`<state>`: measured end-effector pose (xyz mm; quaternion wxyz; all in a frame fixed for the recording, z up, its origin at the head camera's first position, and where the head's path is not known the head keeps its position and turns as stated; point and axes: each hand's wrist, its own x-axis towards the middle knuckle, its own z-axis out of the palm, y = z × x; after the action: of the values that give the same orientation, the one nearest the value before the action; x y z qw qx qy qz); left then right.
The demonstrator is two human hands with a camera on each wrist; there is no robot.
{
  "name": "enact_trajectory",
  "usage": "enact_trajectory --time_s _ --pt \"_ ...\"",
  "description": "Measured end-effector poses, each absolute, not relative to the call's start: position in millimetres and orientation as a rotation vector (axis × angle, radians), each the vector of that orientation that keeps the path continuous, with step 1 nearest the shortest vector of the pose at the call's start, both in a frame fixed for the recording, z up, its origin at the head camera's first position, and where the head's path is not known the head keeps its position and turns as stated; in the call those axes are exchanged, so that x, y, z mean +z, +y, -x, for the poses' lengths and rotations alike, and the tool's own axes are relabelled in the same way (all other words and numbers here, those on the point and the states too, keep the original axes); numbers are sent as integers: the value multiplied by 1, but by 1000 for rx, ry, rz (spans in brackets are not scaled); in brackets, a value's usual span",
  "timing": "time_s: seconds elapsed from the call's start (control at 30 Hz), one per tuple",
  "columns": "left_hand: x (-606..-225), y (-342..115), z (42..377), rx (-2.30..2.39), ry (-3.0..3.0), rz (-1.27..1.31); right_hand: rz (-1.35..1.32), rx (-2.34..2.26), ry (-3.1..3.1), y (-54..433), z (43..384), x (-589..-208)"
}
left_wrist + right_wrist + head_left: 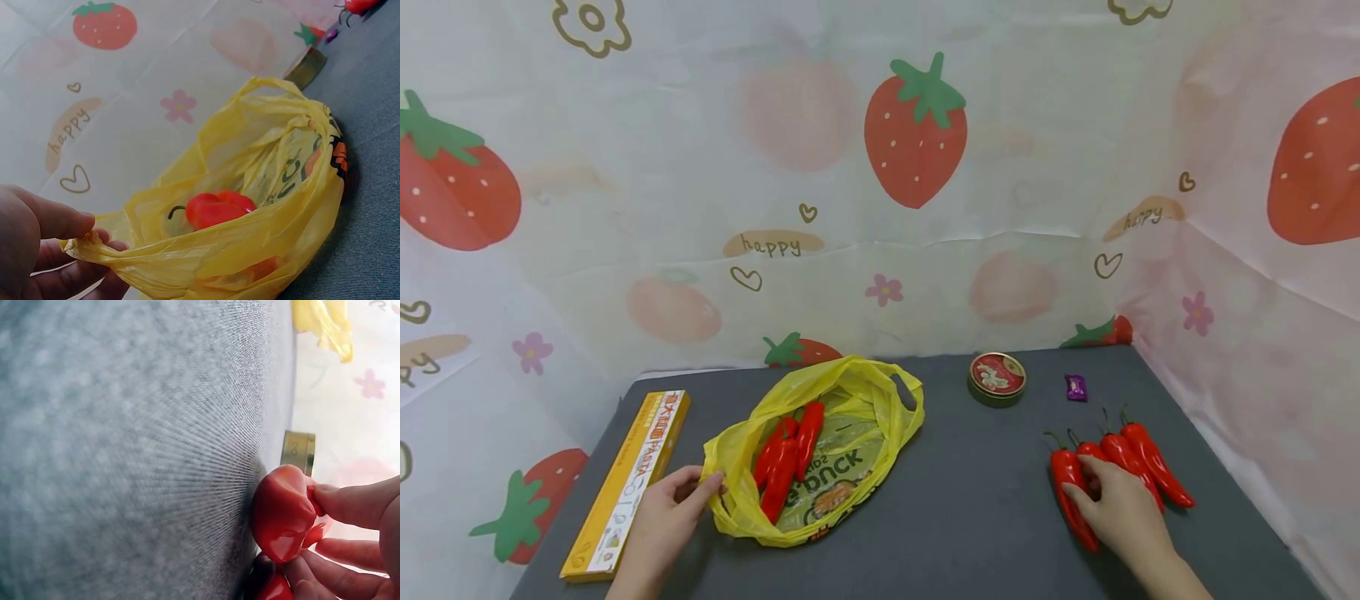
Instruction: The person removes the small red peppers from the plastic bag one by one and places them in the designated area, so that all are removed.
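Note:
My left hand (pixel 664 518) pinches the near left rim of a crumpled yellow plastic bag (pixel 741 454), thumb above and fingers below in the left wrist view. The bag lies with its mouth spread, and three red chili peppers (pixel 780 471) show inside. On the right, my right hand (pixel 1122 510) holds the leftmost red chili pepper (pixel 1071 496) of a row, with the thumb and fingers about it. In the right wrist view this pepper (pixel 281 515) rests at the table surface. Several peppers (pixel 1153 462) lie side by side there, partly covered by the hand.
A yellow pasta box (pixel 628 483) lies slanted along the left side of the dark table (pixel 955 500). Toward the back stand a round tin (pixel 997 379) with a red lid and a small purple wrapped candy (pixel 1076 387). Strawberry-printed cloth (pixel 917 250) hangs behind and at the sides.

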<state>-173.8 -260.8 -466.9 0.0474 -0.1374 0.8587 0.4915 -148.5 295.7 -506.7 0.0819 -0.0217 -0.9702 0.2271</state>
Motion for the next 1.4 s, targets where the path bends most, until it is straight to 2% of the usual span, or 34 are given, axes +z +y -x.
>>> enact_trajectory --time_s 1.07,1.4 --pt "-466 -260 173 1514 2636 445 111 624 -2860 298 146 -501" --pt "-464 -262 173 1503 2644 444 57 756 -2803 276 158 -476"
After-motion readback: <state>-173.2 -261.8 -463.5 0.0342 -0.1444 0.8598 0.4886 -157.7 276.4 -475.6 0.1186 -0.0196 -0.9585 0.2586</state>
